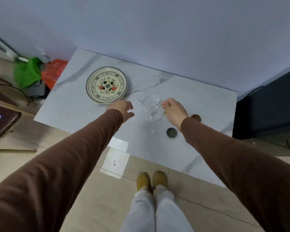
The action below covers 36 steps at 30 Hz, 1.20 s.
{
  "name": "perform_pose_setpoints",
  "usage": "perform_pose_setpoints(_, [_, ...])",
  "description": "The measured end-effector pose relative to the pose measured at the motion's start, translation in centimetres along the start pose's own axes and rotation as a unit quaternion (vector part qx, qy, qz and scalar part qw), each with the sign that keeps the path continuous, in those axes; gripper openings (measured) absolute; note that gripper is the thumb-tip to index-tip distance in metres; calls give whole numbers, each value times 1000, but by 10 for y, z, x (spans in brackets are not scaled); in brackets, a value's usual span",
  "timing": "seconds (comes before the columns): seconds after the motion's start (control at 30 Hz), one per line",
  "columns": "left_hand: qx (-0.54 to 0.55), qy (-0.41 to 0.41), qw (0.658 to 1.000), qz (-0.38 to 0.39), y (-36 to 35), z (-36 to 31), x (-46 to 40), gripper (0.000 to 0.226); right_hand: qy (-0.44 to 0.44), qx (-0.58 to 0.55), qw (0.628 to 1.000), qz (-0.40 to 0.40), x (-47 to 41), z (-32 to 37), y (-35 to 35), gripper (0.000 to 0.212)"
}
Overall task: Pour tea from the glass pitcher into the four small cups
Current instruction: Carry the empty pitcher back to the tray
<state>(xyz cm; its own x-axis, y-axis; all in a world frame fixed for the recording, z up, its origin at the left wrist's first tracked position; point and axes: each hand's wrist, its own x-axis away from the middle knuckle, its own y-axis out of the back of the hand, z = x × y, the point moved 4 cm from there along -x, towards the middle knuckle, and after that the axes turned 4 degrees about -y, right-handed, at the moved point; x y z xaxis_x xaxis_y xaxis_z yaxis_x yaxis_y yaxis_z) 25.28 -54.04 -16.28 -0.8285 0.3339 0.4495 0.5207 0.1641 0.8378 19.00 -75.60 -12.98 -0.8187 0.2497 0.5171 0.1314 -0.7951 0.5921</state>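
Here the right hand (173, 110) had its fingers (164, 103) pinched on the handle side of the glass pitcher (152, 107), which stood upright on the pale marbled surface (74, 104), about mid-way across it. The left hand (124, 109) hovered just left of the pitcher, fingers loosely spread and holding nothing. Only two small cups showed: a dark round one (171, 132) nearer the person and a brown one (195, 117) partly hidden behind the right wrist (the other two could not be found in view).

The step in hand looked like taking up the pitcher for pouring. To do it well, the grip wanted to be firm on the handle, the lift straight, and the spout, which pointed far-left, turned toward a cup before tilting slowly.

The pitcher was clear, thin-walled glass, smooth and likely slippery; its contents looked nearly colourless, so the level was hard to judge. A shallow ceramic plate (90, 77) with a floral pattern and dark rim lay to the far left. The surface was glossy and hard.
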Motion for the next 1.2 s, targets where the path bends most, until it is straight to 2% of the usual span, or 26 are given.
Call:
perform_pose_setpoints(0.2, [25,55,998,3,7,46,16,38,-10,-39,998,42,-9,25,-41,30])
perform_pose_setpoints(0.33, [30,60,998,-3,24,82,16,38,-12,-40,998,44,-12,55,-65,31])
perform_pose_setpoints(0.67, [12,-5,1000,18,74,192,-6,40,-71,-65,995,-16,-26,123,-141,27])
perform_pose_setpoints(0.77, [0,-25,999,26,86,211,-22,40,-93,-88,992,-23,-36,136,-162,30])
perform_pose_setpoints(1.03, [-44,-35,997,54,106,251,-75,39,-101,-123,987,-37,-95,166,-193,19])
perform_pose_setpoints(1.2, [-61,-63,992,88,104,279,-111,41,-125,-130,982,-56,-137,181,-217,22])
